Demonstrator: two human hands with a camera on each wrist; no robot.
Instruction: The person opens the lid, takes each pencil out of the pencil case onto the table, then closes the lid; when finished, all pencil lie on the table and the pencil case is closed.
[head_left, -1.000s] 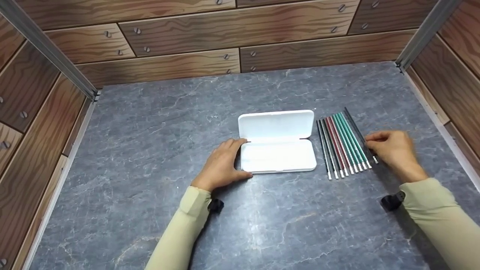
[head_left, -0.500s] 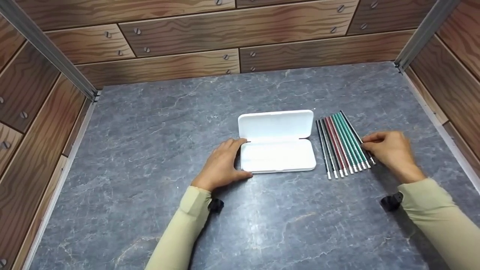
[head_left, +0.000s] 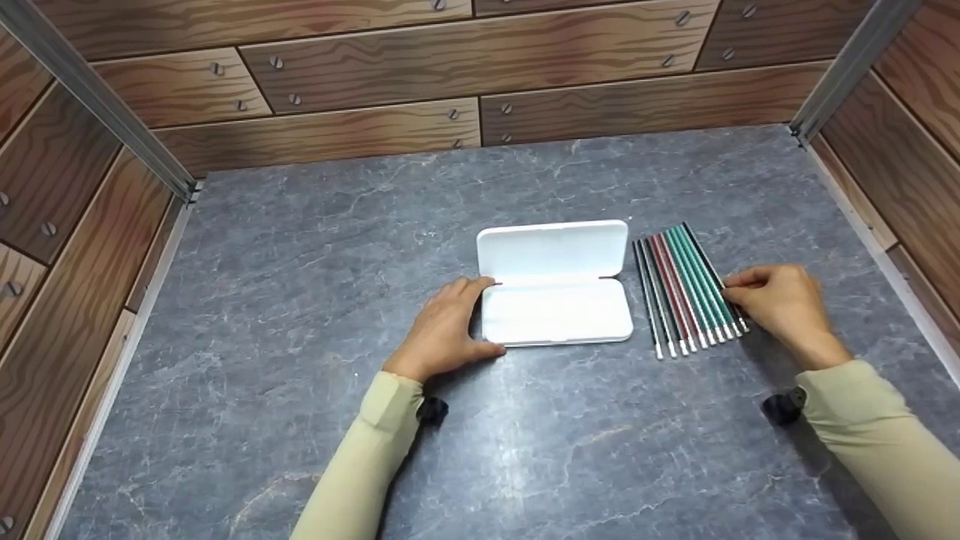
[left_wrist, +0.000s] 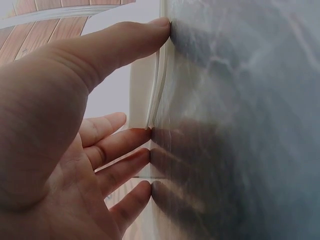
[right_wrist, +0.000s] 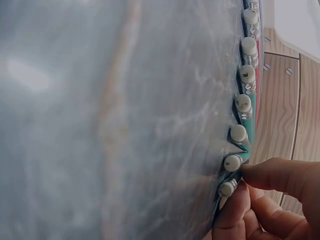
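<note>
A white pencil case (head_left: 556, 311) lies on the table with its lid (head_left: 551, 251) raised at the back. My left hand (head_left: 444, 326) spans the case's left end, thumb at the front corner and forefinger at the back corner. To the right of the case, several pencils (head_left: 679, 292) in black, red and green lie side by side, white erasers toward me. My right hand (head_left: 780, 300) pinches the rightmost black pencil (head_left: 699, 246) against the row. In the right wrist view, thumb and fingers meet just behind the end eraser (right_wrist: 227, 189).
The grey marbled table (head_left: 300, 300) is bounded by wood-patterned walls (head_left: 375, 75) at the back and both sides. Metal posts (head_left: 112, 105) stand at the far corners. A small black device (head_left: 784, 405) sits at the right wrist.
My right hand has shifted slightly left, bringing the black pencil from a slanted, separate position to lie alongside the green ones. The left hand and the case have stayed in place.
</note>
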